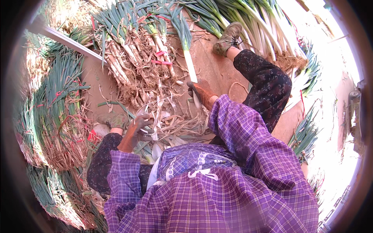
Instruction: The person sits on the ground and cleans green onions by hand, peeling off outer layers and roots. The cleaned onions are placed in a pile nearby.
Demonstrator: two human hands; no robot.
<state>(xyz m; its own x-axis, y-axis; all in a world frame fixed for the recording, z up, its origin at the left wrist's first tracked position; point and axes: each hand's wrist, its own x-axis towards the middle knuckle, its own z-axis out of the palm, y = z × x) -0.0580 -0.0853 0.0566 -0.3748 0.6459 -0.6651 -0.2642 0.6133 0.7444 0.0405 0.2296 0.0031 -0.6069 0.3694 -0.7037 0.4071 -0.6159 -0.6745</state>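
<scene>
My right hand [202,92], in an orange-and-grey work glove, grips a single long green onion [189,64] low on its white stalk. Its green leaves point away from me, and its root end sticks out below the fist. To the left, my left hand [136,131] wears a matching glove, with the fingers spread and curved. Beside those fingertips hangs a pale strip of peeled leaf [157,123]; whether they touch it is hard to tell. Dry, peeled outer leaves [180,123] lie heaped on the ground between my hands.
Unpeeled green onions [125,61], some tied with red-pink tape, lie ahead. Clean white-stalked onions [269,38] are piled at the far right by my shoe [228,38]. More bundles [58,107] cover the left side. A metal bar [72,43] juts in at upper left.
</scene>
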